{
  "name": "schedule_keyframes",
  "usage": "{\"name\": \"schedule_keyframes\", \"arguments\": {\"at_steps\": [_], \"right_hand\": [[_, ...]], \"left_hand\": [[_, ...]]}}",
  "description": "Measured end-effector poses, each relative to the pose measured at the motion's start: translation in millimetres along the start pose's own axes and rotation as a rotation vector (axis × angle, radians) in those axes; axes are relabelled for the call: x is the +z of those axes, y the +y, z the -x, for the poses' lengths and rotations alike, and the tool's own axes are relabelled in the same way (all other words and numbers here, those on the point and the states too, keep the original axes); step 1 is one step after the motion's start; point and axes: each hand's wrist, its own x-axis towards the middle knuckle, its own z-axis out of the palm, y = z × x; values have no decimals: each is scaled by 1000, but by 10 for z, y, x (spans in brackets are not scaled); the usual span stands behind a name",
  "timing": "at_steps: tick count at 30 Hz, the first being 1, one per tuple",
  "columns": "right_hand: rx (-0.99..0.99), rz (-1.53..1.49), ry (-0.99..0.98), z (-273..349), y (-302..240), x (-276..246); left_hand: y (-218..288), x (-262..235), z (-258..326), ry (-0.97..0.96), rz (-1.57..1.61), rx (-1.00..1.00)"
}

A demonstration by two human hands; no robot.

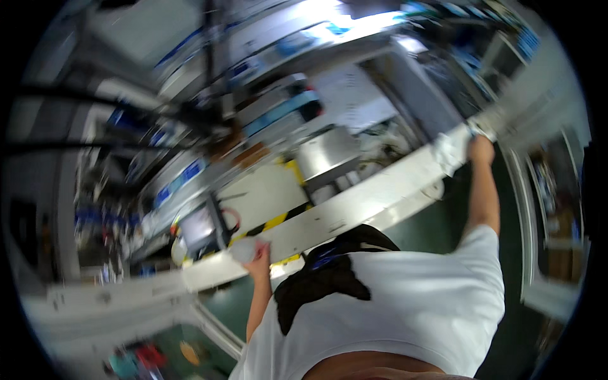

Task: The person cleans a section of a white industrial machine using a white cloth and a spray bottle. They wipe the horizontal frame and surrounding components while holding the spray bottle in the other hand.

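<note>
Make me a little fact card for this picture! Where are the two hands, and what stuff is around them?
Left hand: touching a pale round thing; too blurred to tell the grip
Right hand: at the far right of a long white ledge, beside a crumpled white thing
Arms: spread wide apart
Beyond the ledge: a shiny silver metal box
Stripes: yellow and black, left of the box
Clothes: white shirt with dark patches

Blurred view: left hand (pixel 258 258) touching a pale item (pixel 242 249) at a white ledge (pixel 373 192); right hand (pixel 482 151) outstretched near crumpled white material (pixel 449 154).
</note>
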Motion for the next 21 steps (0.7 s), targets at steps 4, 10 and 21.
{"name": "schedule_keyframes", "arguments": {"at_steps": [4, 10, 21], "right_hand": [[-69, 8, 48, -344, 238, 230], [-318, -976, 282, -61, -257, 81], [-556, -1765, -1283, 3208, -2797, -998]], "left_hand": [[-174, 31, 39, 90, -10, -110], [235, 26, 52, 236, -265, 89], [111, -101, 28, 146, 250, 13]]}}
